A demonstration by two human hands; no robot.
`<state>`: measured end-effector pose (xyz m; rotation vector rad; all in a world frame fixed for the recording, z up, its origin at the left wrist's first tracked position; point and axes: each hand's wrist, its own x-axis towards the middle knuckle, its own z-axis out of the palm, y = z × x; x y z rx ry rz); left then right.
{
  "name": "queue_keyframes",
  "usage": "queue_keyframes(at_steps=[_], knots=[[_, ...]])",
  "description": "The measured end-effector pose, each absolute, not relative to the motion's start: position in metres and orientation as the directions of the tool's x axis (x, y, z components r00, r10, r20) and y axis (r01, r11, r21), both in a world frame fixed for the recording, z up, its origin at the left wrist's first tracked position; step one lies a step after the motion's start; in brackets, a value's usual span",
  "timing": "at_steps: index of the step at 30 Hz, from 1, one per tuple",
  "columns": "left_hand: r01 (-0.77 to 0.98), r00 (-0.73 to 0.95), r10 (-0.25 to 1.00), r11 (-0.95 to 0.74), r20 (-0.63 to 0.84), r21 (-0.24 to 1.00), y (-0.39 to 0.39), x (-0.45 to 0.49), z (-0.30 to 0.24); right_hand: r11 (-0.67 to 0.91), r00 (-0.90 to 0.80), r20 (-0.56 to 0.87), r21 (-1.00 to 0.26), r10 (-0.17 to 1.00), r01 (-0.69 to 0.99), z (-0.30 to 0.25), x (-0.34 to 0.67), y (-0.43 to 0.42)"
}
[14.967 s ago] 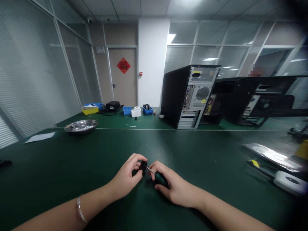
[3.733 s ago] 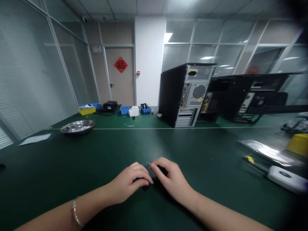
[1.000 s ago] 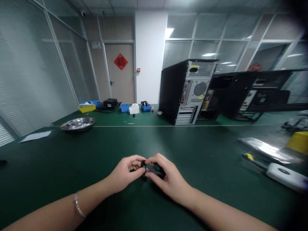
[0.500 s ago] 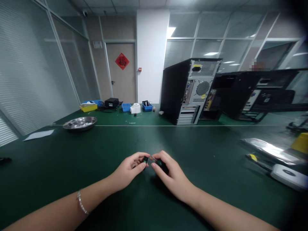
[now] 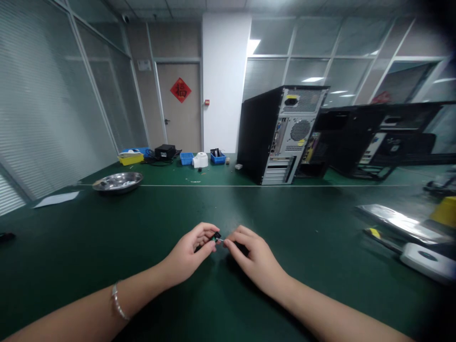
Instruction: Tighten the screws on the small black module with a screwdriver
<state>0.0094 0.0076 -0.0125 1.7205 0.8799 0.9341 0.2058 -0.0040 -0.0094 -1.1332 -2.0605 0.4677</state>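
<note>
My left hand pinches a small black-and-green part between thumb and fingers, just above the green tabletop. Its exact kind is too small to make out. My right hand is closed close by on the right, thumb and forefinger on a thin pale rod. The rod's left end meets the small part or lies right at it; whether it touches cannot be told. The rest of the rod is hidden behind my right fingers. Both hands are over the middle of the table.
A metal dish with small pieces stands at left, near a white paper. Blue bins and a computer tower stand at the back. A white-and-black device and a shiny tray lie at right.
My right fingers have curled and turned, and the rod now points left into the small part. The dark gap inside my right hand looks smaller. The left hand has barely shifted.
</note>
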Motion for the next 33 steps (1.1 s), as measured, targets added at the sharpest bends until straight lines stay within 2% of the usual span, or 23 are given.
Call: queue_keyframes(at_steps=[6, 10, 15, 22, 29, 33], knots=[[0.344, 0.424, 0.857, -0.452, 0.294, 0.823, 0.005, 0.009, -0.007, 0.551, -0.347, 0.431, -0.583, 0.833, 0.598, -0.012, 0.206, -0.002], [0.424, 0.421, 0.849, -0.495, 0.319, 0.759, 0.002, 0.009, -0.001, 0.556, -0.355, 0.432, -0.565, 0.829, 0.610, -0.014, 0.207, -0.002], [0.379, 0.450, 0.827, -0.519, 0.337, 0.766, 0.004, 0.008, -0.004, 0.562, -0.372, 0.422, -0.580, 0.827, 0.590, -0.011, 0.207, -0.003], [0.269, 0.455, 0.845, -0.429, 0.279, 0.862, 0.009, 0.006, -0.009, 0.568, -0.382, 0.421, -0.614, 0.823, 0.548, -0.008, 0.208, -0.003], [0.362, 0.451, 0.833, -0.498, 0.319, 0.788, 0.005, 0.007, -0.004, 0.565, -0.382, 0.419, -0.556, 0.824, 0.610, -0.010, 0.206, -0.003], [0.348, 0.459, 0.838, -0.474, 0.294, 0.809, 0.006, 0.007, -0.006, 0.558, -0.382, 0.407, -0.589, 0.830, 0.585, -0.009, 0.206, -0.004]])
